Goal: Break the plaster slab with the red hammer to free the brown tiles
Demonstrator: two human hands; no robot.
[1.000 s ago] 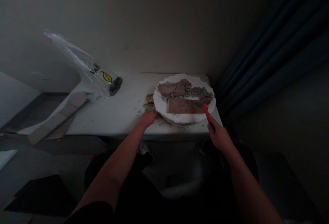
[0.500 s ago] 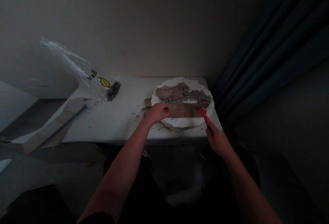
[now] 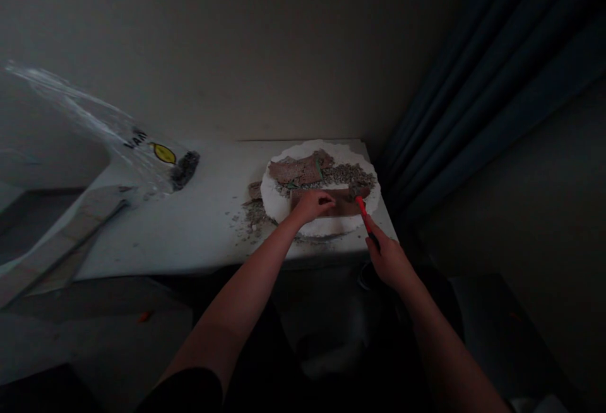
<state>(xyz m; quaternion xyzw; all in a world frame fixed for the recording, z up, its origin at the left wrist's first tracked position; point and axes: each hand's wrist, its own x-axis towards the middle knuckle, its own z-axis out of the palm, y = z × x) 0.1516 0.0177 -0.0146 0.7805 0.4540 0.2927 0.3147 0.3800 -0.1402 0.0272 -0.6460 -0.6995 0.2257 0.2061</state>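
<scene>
My right hand (image 3: 388,258) is wrapped round the black grip of a hammer (image 3: 362,206) with a red shaft. Its dark head rests at the right part of a flat brown strip (image 3: 348,206). Over the left part of that strip is my left hand (image 3: 312,206), fingers curled and thumb close to the fingertips; anything between them is too small to make out. Under the strip lies a white round slab (image 3: 271,197) with a ragged edge. Behind the strip, the slab bears grey gravel (image 3: 348,175) and a rough brown piece (image 3: 294,170) with green bits.
Crumbs and another rough brown piece (image 3: 254,191) lie left of the slab on the white table (image 3: 189,230). A clear plastic bag (image 3: 113,129) with dark contents stands farther left, near a long tile-like strip (image 3: 61,255). A dark curtain (image 3: 454,84) hangs at the right.
My left hand has moved right along the brown strip, from its left end to farther in. My right hand still holds the hammer at the strip's right part. The view has shifted slightly.
</scene>
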